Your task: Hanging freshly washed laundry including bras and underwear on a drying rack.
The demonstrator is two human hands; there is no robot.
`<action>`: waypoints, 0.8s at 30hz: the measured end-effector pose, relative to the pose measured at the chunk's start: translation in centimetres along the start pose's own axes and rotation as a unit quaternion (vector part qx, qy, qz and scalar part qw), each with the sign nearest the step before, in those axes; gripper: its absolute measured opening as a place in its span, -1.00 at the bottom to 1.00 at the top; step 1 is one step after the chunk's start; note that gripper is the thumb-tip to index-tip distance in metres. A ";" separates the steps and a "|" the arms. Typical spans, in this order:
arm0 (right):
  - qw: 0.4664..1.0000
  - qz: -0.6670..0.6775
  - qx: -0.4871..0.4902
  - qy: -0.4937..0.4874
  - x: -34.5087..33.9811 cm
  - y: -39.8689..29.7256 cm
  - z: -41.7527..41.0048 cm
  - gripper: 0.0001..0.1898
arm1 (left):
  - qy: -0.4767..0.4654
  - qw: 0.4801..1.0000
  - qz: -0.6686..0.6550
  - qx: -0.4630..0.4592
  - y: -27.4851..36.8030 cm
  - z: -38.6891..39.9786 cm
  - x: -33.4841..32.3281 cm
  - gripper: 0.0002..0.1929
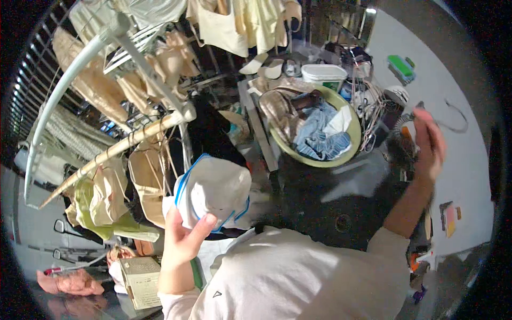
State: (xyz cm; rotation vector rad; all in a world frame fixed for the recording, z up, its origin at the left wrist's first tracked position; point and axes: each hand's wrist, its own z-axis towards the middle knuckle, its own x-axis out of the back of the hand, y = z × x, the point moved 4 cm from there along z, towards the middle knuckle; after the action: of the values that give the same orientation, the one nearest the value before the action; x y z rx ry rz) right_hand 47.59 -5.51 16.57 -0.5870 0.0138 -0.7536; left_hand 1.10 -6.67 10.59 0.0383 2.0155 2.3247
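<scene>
My left hand (186,234) grips a white cloth item with blue edging (220,188), its thumb on top and its fingers mostly hidden beneath. At the right, my right hand (430,146) is raised over a wall ledge and touches no cloth; it is blurred, and whether it holds anything cannot be told. Between the hands and farther off stands a pale green basin (336,160) with blue denim cloth (318,132), a brown-beige garment (276,108) and a white piece (339,121) in it.
Garments (218,24) hang at the upper left near a white-framed rack with a wooden rod (120,148). A lidded white tub (324,73) and tangled cords (370,108) lie behind the basin. A green brush (401,67) lies on the pale surface at right. A box (142,280) stands lower left.
</scene>
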 end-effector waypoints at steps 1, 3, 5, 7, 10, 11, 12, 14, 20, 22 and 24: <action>0.996 -0.072 0.053 -0.010 0.2 -2.1 -0.6 -0.82 | -0.012 1.000 0.000 -0.010 0.4 0.1 -0.3 -0.53; 0.969 -0.227 0.089 -0.030 0.0 -4.7 -1.2 -0.82 | -0.020 1.000 0.001 -0.015 1.2 0.2 -0.7 -0.54; 0.967 0.142 0.148 -0.152 -0.7 -7.1 -2.2 -0.78 | -0.013 0.996 0.021 0.085 1.4 0.1 -0.9 -0.40; 0.969 0.114 0.089 -0.199 -0.8 -8.5 -2.8 -0.75 | -0.073 0.993 0.088 -0.002 2.8 0.9 -2.0 -0.36; 0.949 0.147 -0.092 -0.265 -2.1 -8.6 -3.0 -0.77 | -0.233 0.921 0.219 -0.221 5.6 1.8 -4.9 -0.44; 0.921 0.214 -0.168 -0.279 -3.2 -8.4 -3.2 -0.79 | -0.249 0.907 0.239 -0.239 6.2 2.1 -6.0 -0.50; 0.913 0.208 -0.211 -0.279 -4.1 -8.2 -3.2 -0.81 | -0.290 0.883 0.241 -0.279 6.8 2.4 -7.3 -0.54; 0.883 0.209 -0.151 -0.392 -7.4 -8.6 -3.6 -0.83 | -0.336 0.867 0.227 -0.290 7.7 2.5 -9.8 -0.57; 0.890 0.217 -0.072 -0.395 -11.6 -7.8 -6.6 -0.87 | -0.363 0.786 0.408 -0.290 9.0 2.7 -10.8 -0.43; 0.851 0.304 -0.197 -0.381 -11.4 -6.5 -7.7 -0.80 | -0.314 0.779 0.433 -0.327 9.3 2.0 -10.0 -0.53; 0.615 0.541 -0.354 -0.452 -12.3 -6.4 -9.9 -0.70 | -0.355 0.769 0.452 -0.278 9.1 1.7 -8.7 -0.67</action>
State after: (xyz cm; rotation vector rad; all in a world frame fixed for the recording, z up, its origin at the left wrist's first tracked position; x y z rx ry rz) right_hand 32.28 -6.19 9.12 -1.4753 -0.2644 0.8809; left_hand 9.59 -6.88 20.07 1.8715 0.9160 2.5635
